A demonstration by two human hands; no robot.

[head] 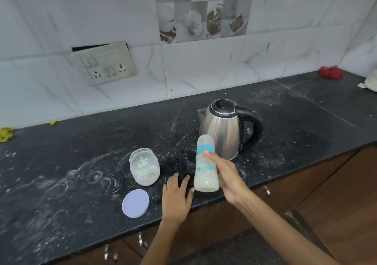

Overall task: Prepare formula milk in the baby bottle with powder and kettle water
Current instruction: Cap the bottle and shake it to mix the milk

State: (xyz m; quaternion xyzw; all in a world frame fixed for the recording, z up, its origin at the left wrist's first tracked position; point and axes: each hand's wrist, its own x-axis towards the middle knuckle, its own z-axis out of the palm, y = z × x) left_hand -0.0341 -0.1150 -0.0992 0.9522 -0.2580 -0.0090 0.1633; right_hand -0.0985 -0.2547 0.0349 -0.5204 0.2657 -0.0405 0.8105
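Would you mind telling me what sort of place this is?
Most likely a home kitchen: a dark stone countertop against a tiled wall, an electric kettle on it, and wooden cabinets below.

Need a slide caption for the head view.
Right hand grips milk-filled baby bottle by kettle; left hand flat on counter.

Capped baby bottle [205, 168] of milk upright, steel kettle [221, 129] behind, open powder jar [144, 166] left

The baby bottle [205, 167] held in the right hand [225, 175] has small red marks by the fingers, but they are too blurry to read, and no other words show.
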